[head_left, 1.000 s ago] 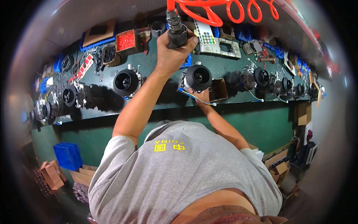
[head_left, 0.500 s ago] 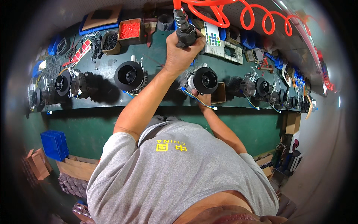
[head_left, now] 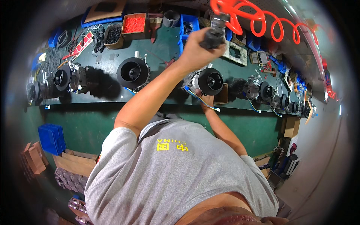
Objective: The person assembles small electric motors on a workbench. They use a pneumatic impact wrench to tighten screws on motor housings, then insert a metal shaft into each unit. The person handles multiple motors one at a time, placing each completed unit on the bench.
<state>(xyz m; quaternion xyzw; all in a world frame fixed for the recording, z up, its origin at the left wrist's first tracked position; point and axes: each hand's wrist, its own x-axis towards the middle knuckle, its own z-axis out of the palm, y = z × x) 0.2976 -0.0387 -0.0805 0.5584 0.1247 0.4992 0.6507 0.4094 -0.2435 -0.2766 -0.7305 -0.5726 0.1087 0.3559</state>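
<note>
My left hand [head_left: 200, 50] is wrapped around a dark air tool [head_left: 213, 37], raised over the workbench. A red coiled hose [head_left: 240, 13] joins its upper end. Below and a little right of that fist sits a blower [head_left: 210, 81] with a black round fan wheel facing me and a silver body behind. My right hand [head_left: 207, 99] grips this blower from its near lower side; the fan wheel hides most of the fingers. Blue and yellow wires [head_left: 204, 101] with a white plug hang off the bench's front edge beside the hand. The tool stays apart from the blower.
More blowers stand along the green bench [head_left: 105, 100], one to the left [head_left: 133, 73] and several to the right. Behind them are a box of red parts [head_left: 134, 24], a box of black parts [head_left: 113, 35] and blue bins [head_left: 189, 24]. A small carton [head_left: 223, 95] sits beside my right hand.
My left hand has moved right with the air tool, and the hose has swung along. Blue bins behind it now show. My right hand remains at the same blower.
</note>
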